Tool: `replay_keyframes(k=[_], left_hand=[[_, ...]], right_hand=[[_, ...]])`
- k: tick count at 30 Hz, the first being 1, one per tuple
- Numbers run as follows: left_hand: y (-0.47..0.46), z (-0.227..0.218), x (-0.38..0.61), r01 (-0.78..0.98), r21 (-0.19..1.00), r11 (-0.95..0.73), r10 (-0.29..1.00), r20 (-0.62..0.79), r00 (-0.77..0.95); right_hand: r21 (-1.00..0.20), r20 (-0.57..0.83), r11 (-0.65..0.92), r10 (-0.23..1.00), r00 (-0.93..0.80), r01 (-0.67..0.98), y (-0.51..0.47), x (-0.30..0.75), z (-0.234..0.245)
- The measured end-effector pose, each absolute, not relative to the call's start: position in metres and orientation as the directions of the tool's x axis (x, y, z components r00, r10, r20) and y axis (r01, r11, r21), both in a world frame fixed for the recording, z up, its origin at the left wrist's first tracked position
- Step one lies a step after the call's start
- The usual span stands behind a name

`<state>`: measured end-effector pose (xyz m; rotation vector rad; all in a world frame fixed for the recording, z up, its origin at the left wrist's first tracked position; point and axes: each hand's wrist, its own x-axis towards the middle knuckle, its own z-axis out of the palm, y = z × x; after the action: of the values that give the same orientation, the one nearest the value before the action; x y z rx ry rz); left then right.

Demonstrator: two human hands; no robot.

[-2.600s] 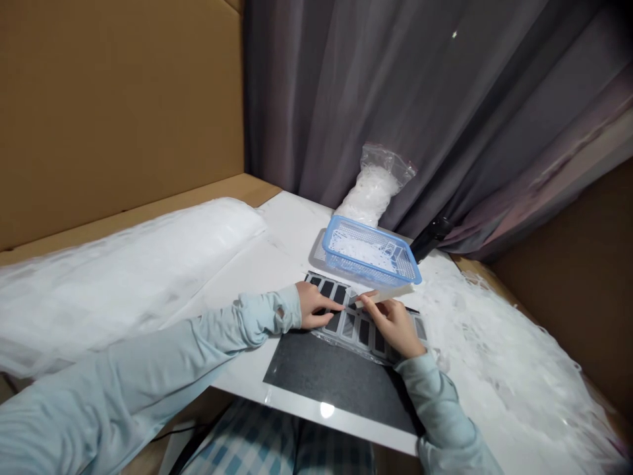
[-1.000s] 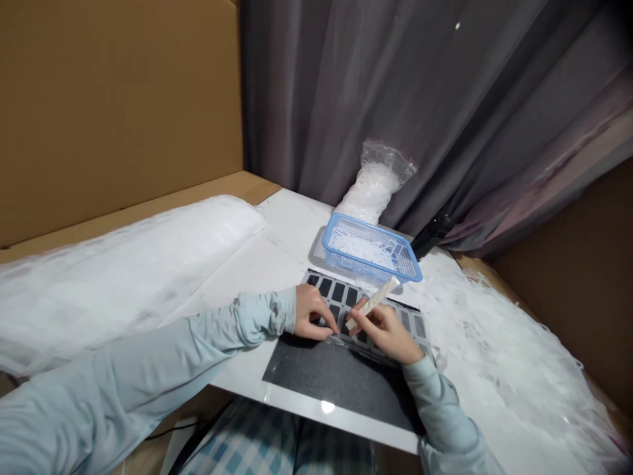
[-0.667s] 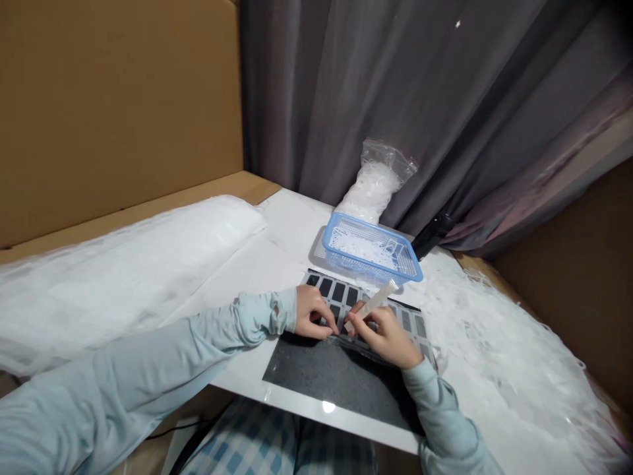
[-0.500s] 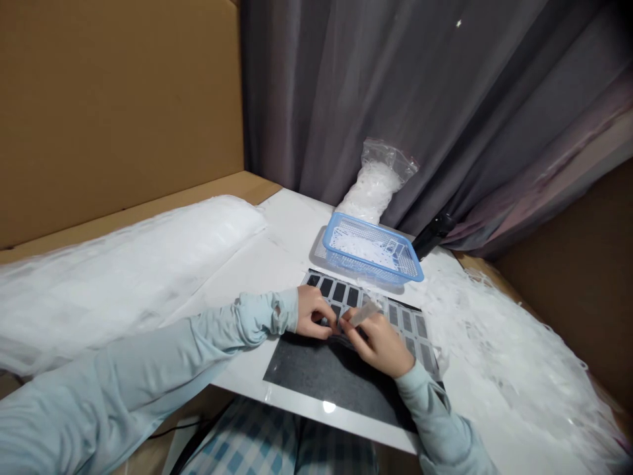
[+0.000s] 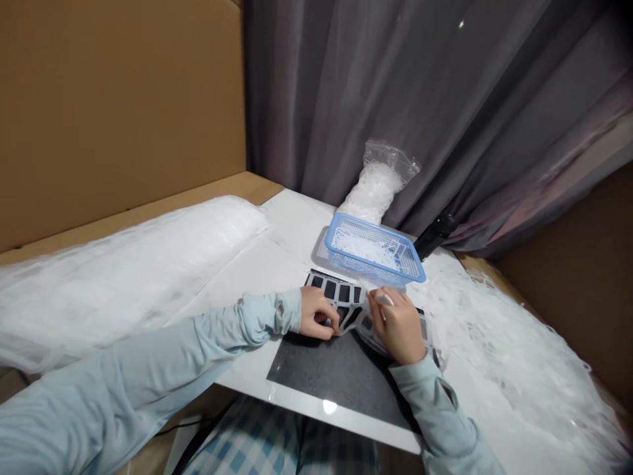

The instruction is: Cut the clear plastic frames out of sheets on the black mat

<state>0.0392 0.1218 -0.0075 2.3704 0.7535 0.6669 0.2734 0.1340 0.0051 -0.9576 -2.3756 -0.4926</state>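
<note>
A translucent plastic sheet [image 5: 328, 289] with rows of rectangular openings lies over a dark mat [image 5: 326, 376]. My left hand [image 5: 319, 315] is closed on its near edge, thumb and finger pinching it against the mat. Further right, my right hand [image 5: 399, 328] is closed on the same sheet, which is drawn up and skewed between the two hands. A small white piece [image 5: 384, 299] sticks out above my right fingers; whether it is joined to the sheet I cannot tell.
Behind the mat stands a blue mesh basket [image 5: 415, 272] with small white bits, and a zip bag [image 5: 378, 188] of white pieces. A stack of white sheets [image 5: 148, 254] lies left. Tangled white plastic [image 5: 514, 356] is heaped right. Cardboard [image 5: 119, 119] walls the left side.
My right hand has moved right and up, away from my left hand, pulling the sheet out of line. My left hand stays nearly in place.
</note>
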Motion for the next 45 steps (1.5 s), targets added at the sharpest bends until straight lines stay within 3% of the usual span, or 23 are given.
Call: replay_keyframes(k=[4, 7, 10, 12, 16, 26, 34, 45], left_hand=[[0.121, -0.008, 0.039, 0.338, 0.64, -0.69, 0.63, 0.301, 0.716], [0.119, -0.009, 0.039, 0.324, 0.637, -0.7, 0.627, 0.33, 0.706], [0.119, -0.01, 0.04, 0.305, 0.626, -0.718, 0.618, 0.369, 0.694], [0.12, -0.009, 0.04, 0.298, 0.603, -0.74, 0.603, 0.4, 0.69], [0.125, -0.009, 0.041, 0.307, 0.468, -0.829, 0.535, 0.501, 0.68], [0.129, -0.028, 0.04, 0.341, 0.508, -0.791, 0.544, 0.329, 0.772], [0.128, -0.026, 0.039, 0.351, 0.52, -0.778, 0.555, 0.308, 0.773], [0.129, -0.028, 0.039, 0.341, 0.521, -0.783, 0.555, 0.336, 0.761]], right_hand=[[0.06, 0.661, 0.57, 0.593, -0.46, 0.819, 0.146, 0.291, 0.002], [-0.201, 0.657, 0.551, 0.689, -0.306, 0.81, 0.151, 0.299, 0.0], [-0.475, 0.566, 0.552, 0.788, -0.242, 0.685, 0.15, 0.298, -0.002], [-0.576, 0.506, 0.533, 0.828, -0.242, 0.62, 0.148, 0.294, -0.003], [-0.667, 0.415, 0.476, 0.876, -0.245, 0.573, 0.148, 0.289, -0.005], [-0.633, 0.361, 0.512, 0.858, -0.364, 0.58, 0.145, 0.287, -0.005], [-0.534, 0.394, 0.577, 0.817, -0.421, 0.618, 0.144, 0.287, -0.005], [-0.533, 0.408, 0.576, 0.817, -0.408, 0.62, 0.141, 0.285, -0.003]])
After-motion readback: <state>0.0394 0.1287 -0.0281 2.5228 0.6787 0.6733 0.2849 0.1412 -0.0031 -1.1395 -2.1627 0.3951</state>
